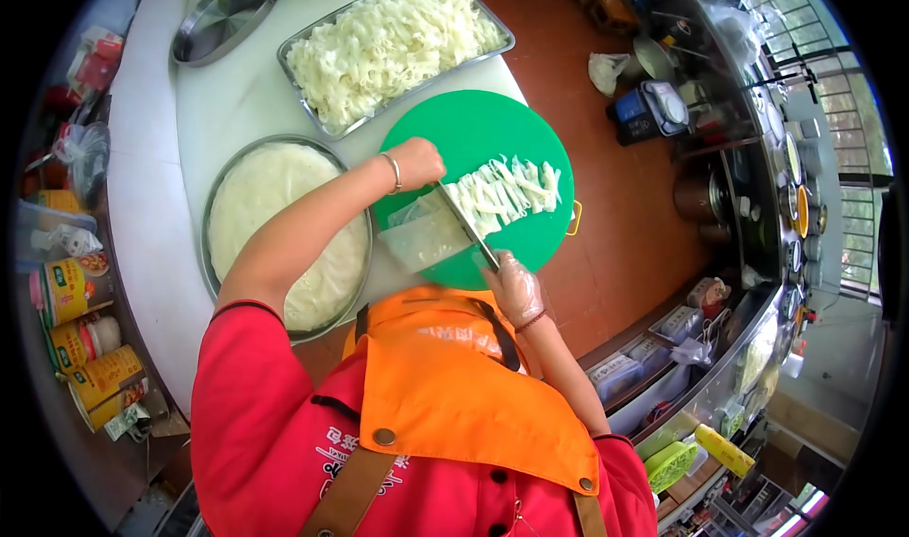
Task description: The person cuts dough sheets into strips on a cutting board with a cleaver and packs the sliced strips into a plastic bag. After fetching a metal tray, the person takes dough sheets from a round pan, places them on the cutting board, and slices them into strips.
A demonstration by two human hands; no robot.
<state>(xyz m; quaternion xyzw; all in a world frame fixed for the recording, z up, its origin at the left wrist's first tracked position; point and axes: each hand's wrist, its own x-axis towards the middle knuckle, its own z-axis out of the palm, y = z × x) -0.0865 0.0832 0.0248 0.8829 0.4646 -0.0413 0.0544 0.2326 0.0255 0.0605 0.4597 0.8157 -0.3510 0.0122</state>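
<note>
Both hands are at work over the round green cutting board (473, 125), one at each end of a knife (460, 213) that slants across the board's middle. The bare left hand (417, 164), nearer the far side of the board, is closed in a fist about the knife's far end. The right hand (519, 291), in a clear glove, reaches in at the board's near edge with its fingers against the knife's other end; whether it grips there or only presses, I cannot tell.

A pale, soft sheet (423, 241) lies on the board left of the blade, reaching the board's left rim. Cut strips (511, 192) lie in a loose row right of the blade. Left of the board stands a round pan (206, 217) holding more pale sheet; beyond the board, toward the left, a rectangular tray (301, 90) is heaped with strips. All these rest on the white tabletop (227, 111), though the board's right side appears to overhang its edge.

The step in hand looks like slicing the sheet into strips. The next cut would call for a narrow shift of the blade leftward on the board, even pressure along it, and gloved fingers clear of the edge.
</note>
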